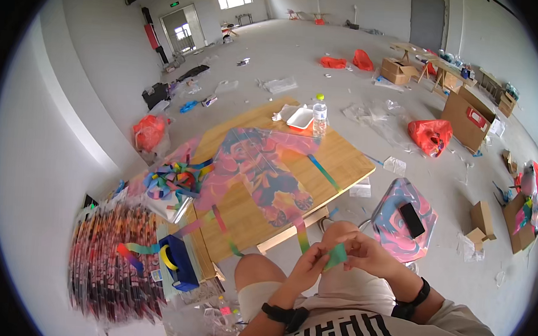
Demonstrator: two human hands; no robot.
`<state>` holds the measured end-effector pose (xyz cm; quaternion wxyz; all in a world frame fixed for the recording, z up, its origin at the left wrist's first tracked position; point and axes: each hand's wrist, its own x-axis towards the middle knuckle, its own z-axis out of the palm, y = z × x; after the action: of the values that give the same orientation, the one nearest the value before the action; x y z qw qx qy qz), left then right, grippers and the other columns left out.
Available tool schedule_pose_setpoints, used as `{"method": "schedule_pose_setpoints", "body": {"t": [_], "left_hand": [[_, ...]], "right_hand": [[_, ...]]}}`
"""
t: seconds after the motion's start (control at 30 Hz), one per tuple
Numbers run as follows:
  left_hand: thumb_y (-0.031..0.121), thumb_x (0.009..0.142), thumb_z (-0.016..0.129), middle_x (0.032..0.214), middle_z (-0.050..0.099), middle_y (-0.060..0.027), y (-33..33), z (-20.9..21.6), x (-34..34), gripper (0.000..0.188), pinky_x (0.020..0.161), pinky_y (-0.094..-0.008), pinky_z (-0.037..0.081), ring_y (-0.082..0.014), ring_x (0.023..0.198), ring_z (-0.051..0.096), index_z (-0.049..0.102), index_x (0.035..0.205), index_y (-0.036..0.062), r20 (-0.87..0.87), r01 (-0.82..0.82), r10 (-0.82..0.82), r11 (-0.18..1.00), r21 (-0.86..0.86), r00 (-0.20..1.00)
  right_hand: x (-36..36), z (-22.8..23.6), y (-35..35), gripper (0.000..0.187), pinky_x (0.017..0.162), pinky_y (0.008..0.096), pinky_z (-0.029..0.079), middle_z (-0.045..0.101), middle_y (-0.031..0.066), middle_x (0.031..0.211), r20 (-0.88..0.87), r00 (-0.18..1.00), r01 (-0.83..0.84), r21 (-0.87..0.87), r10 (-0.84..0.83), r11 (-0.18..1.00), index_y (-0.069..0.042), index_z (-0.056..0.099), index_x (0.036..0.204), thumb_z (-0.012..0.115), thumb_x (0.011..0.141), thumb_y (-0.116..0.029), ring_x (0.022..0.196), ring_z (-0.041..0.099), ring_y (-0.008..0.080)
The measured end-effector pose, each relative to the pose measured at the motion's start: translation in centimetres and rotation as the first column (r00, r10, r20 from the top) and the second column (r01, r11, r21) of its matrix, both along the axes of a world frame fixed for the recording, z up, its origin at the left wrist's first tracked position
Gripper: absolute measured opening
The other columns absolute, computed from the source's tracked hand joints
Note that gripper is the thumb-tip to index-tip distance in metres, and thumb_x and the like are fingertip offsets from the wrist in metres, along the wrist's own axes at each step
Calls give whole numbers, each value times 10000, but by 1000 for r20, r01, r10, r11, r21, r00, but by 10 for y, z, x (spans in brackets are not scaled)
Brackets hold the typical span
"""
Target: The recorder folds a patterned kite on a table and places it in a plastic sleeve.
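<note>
My left hand [307,267] and my right hand [368,253] meet over my knees, both pinching a small green piece [336,257] of ribbon or tape. A rainbow ribbon tail [302,235] runs from it up to a colourful printed kite [263,171] lying flat on the wooden table [342,156]. Both wrists wear dark bands. A blue tape dispenser with a yellow roll [177,262] stands at the table's near left corner.
A heap of tangled coloured ribbons [171,181] and a stack of packed kites [115,257] lie at the left. A water bottle [319,114] and white tray [300,117] stand at the table's far end. A patterned stool [393,226] carries a black phone [411,219]. Boxes and red bags litter the floor.
</note>
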<state>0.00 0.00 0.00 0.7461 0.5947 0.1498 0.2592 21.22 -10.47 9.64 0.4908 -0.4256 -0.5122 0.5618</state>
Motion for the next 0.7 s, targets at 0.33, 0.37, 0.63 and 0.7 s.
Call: {"method": "schedule_pose_setpoints", "body": {"t": [0.33, 0.37, 0.63, 0.7], "left_hand": [[-12, 1065, 519, 1180, 609, -31, -12, 36, 2, 356, 875, -253, 485, -91, 1016, 583, 472, 1410, 62, 33, 50, -50, 999, 16, 998], [-23, 1055, 527, 1188, 607, -32, -14, 38, 2, 375, 877, -254, 486, -92, 1025, 583, 471, 1416, 61, 50, 39, -39, 999, -9, 998], [8, 950, 656, 1113, 626, -48, -7, 35, 0, 415, 802, -242, 468, -133, 931, 614, 542, 1345, 63, 27, -232, 237, 912, 337, 971], [30, 926, 698, 1029, 626, -41, -5, 50, 1, 368, 750, -240, 454, -141, 853, 611, 588, 1276, 61, 116, -342, 325, 830, 441, 939]], "right_hand": [[-18, 7, -2, 323, 739, 251, 524, 669, 3, 923, 331, 938, 120, -35, -101, 992, -54, 683, 1249, 759, 935, -46, 817, 639, 83], [-19, 7, -2, 287, 707, 242, 515, 658, -14, 855, 397, 912, 128, -31, -105, 991, -56, 712, 1205, 784, 929, -90, 773, 631, 73], [-29, -15, 5, 182, 668, 242, 472, 657, -23, 825, 322, 908, 298, -43, -269, 954, -50, 737, 1100, 779, 947, -140, 742, 572, 47], [-29, -11, 8, 161, 686, 236, 474, 670, -24, 866, 358, 892, 320, -66, -277, 945, -44, 729, 1095, 764, 960, -125, 764, 569, 40]]}}
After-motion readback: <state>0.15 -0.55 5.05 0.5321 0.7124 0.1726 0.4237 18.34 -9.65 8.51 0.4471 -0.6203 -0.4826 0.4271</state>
